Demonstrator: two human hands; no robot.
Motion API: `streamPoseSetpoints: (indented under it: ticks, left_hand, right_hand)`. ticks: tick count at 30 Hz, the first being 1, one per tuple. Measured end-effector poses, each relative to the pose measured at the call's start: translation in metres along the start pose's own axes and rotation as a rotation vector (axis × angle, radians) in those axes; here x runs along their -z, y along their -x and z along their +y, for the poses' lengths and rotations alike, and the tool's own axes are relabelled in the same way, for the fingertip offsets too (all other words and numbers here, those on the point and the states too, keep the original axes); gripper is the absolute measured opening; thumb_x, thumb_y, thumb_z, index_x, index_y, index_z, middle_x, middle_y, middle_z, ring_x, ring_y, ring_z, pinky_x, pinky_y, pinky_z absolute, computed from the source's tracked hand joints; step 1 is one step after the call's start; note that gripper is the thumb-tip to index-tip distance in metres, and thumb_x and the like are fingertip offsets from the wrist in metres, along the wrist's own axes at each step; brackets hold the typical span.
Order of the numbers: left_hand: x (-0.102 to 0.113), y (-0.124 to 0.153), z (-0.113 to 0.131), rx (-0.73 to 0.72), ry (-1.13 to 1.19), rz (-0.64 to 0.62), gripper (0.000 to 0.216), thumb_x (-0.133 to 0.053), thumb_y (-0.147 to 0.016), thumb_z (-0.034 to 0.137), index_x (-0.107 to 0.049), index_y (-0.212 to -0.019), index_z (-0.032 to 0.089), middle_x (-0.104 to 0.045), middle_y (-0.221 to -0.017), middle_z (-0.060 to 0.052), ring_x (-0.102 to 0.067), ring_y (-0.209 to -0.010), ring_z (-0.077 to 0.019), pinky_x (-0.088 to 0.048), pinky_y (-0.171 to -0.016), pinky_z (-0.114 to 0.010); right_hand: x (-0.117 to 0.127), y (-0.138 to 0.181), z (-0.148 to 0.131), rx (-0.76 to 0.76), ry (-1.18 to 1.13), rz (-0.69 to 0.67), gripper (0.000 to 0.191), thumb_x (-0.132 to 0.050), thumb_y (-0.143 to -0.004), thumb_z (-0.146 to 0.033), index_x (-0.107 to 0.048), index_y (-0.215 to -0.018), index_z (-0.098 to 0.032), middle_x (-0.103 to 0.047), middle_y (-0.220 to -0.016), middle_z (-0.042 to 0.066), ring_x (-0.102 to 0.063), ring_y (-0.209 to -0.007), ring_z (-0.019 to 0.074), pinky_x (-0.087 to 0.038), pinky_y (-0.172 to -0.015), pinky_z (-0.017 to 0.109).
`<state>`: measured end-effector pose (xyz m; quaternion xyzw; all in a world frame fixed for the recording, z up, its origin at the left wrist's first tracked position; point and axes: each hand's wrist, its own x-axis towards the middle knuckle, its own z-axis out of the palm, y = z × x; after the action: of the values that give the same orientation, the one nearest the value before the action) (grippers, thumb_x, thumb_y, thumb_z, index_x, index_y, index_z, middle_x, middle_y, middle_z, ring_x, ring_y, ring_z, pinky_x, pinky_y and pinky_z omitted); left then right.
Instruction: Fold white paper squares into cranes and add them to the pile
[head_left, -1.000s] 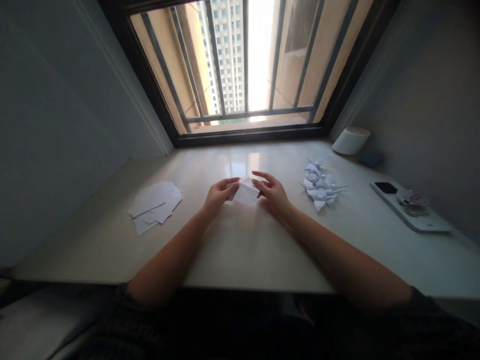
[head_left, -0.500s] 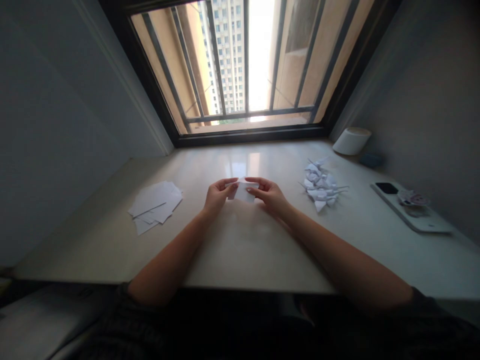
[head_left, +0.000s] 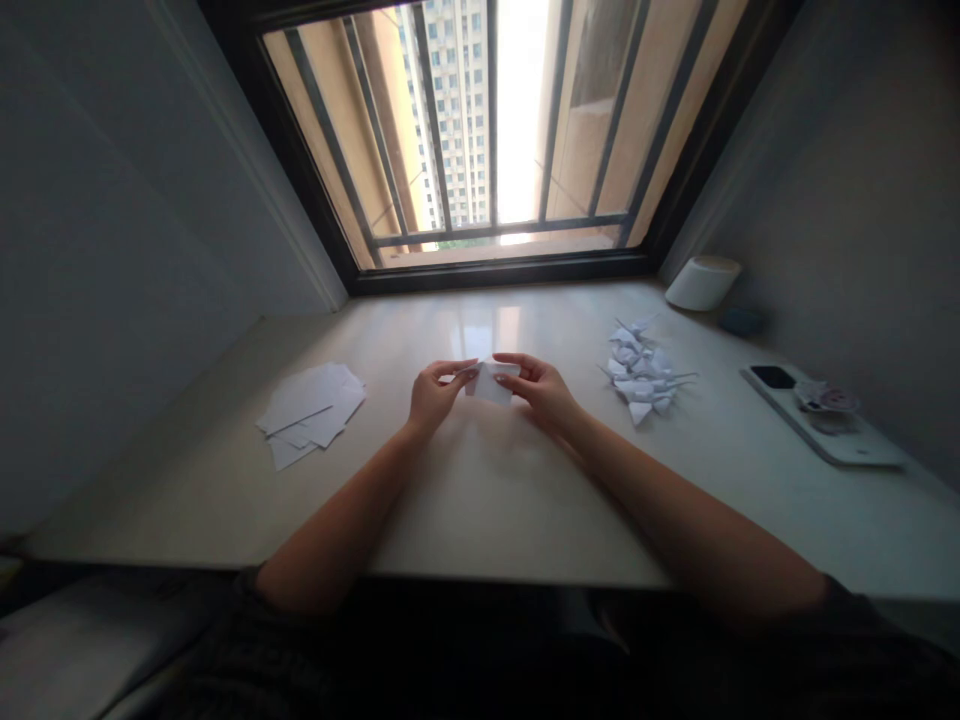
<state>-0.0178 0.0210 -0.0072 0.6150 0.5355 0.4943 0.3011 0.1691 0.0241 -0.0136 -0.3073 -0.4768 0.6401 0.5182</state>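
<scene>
A small folded piece of white paper is held between both hands, just above the pale tabletop. My left hand pinches its left side between thumb and fingers. On the other side, my right hand grips the paper's right edge, thumb on the near face and fingers behind. To the left lies a loose stack of white paper sheets. A pile of folded white paper pieces with thin pointed ends sits to the right. The far side of the held paper is hidden.
A phone with a decorated grip on its back lies at the right. Behind it stand a white cylindrical object and a small dark item by the wall. A barred window borders the far edge.
My left hand has shifted slightly on the paper's left side, and the paper's left flap now shows less. The right hand stays almost in place. Stack, pile and phone are unmoved.
</scene>
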Motion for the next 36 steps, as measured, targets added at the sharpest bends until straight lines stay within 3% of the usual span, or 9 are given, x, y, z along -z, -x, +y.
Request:
streamPoseSetpoints:
  ticks: [4, 8, 13, 19, 24, 28, 32, 36]
  left_hand:
    - [0.001, 0.000, 0.003, -0.080, -0.075, 0.071, 0.023, -0.072, -0.073, 0.040, -0.076, -0.090, 0.026, -0.066, -0.103, -0.008, -0.060, -0.098, -0.0214, -0.048, -0.080, -0.032]
    - [-0.002, 0.002, 0.005, -0.086, 0.033, -0.067, 0.025, -0.065, -0.078, 0.040, -0.075, -0.095, 0.023, -0.071, -0.100, -0.007, -0.063, -0.096, -0.0218, -0.048, -0.085, -0.034]
    - [-0.008, 0.006, 0.007, -0.034, 0.141, -0.191, 0.031, -0.064, -0.078, 0.041, -0.074, -0.097, 0.019, -0.073, -0.095, -0.006, -0.066, -0.086, -0.0213, -0.050, -0.078, -0.032]
    - [-0.010, 0.007, 0.014, 0.095, 0.280, -0.213, 0.048, -0.055, -0.080, 0.057, -0.075, -0.081, 0.014, -0.070, -0.072, -0.006, -0.063, -0.070, -0.0176, -0.050, -0.067, -0.028]
    - [-0.009, 0.008, 0.015, 0.064, 0.304, -0.280, 0.038, -0.072, -0.070, 0.047, -0.074, -0.090, 0.015, -0.073, -0.085, -0.007, -0.064, -0.076, -0.0185, -0.049, -0.072, -0.029]
    - [-0.009, 0.007, 0.012, 0.063, 0.290, -0.211, 0.035, -0.074, -0.068, 0.045, -0.075, -0.087, 0.015, -0.073, -0.086, -0.008, -0.065, -0.077, -0.0192, -0.049, -0.073, -0.030]
    - [-0.009, 0.005, 0.011, 0.085, 0.340, -0.149, 0.034, -0.075, -0.067, 0.044, -0.075, -0.085, 0.016, -0.073, -0.084, -0.007, -0.065, -0.074, -0.0179, -0.049, -0.073, -0.030]
    - [-0.009, 0.005, 0.011, 0.081, 0.345, -0.111, 0.033, -0.076, -0.066, 0.045, -0.074, -0.081, 0.016, -0.073, -0.080, -0.005, -0.064, -0.071, -0.0166, -0.049, -0.071, -0.029]
  right_hand:
    - [-0.002, 0.002, -0.002, 0.010, 0.029, 0.011, 0.044, -0.081, -0.060, -0.035, -0.069, -0.101, -0.022, -0.071, -0.080, 0.001, -0.064, -0.070, 0.0158, -0.050, -0.066, 0.030]
    - [-0.004, 0.003, -0.004, 0.036, 0.067, 0.038, 0.048, -0.082, -0.059, -0.036, -0.068, -0.102, -0.022, -0.070, -0.077, 0.000, -0.062, -0.067, 0.0147, -0.050, -0.065, 0.029]
    - [-0.004, 0.004, -0.002, 0.106, 0.137, 0.077, 0.054, -0.082, -0.059, -0.039, -0.065, -0.107, -0.022, -0.070, -0.081, 0.001, -0.063, -0.073, 0.0166, -0.052, -0.071, 0.032]
    - [-0.004, 0.006, -0.002, 0.180, 0.250, 0.110, 0.050, -0.079, -0.063, -0.040, -0.065, -0.108, -0.024, -0.070, -0.086, 0.003, -0.063, -0.075, 0.0187, -0.052, -0.072, 0.034]
    - [-0.003, 0.007, -0.002, 0.209, 0.355, 0.131, 0.048, -0.077, -0.065, -0.044, -0.066, -0.108, -0.024, -0.068, -0.080, 0.002, -0.060, -0.068, 0.0176, -0.049, -0.066, 0.033]
    - [-0.003, 0.007, -0.003, 0.239, 0.450, 0.139, 0.043, -0.070, -0.072, -0.049, -0.068, -0.108, -0.025, -0.066, -0.078, 0.002, -0.055, -0.063, 0.0153, -0.047, -0.062, 0.031]
    - [-0.003, 0.008, -0.006, 0.351, 0.537, 0.137, 0.038, -0.063, -0.079, -0.050, -0.068, -0.109, -0.028, -0.061, -0.108, 0.006, -0.058, -0.091, 0.0200, -0.051, -0.072, 0.033]
    - [-0.002, 0.008, -0.007, 0.535, 0.713, 0.215, 0.034, -0.066, -0.079, -0.045, -0.068, -0.109, -0.030, -0.049, -0.126, 0.008, -0.050, -0.114, 0.0247, -0.047, -0.093, 0.043]
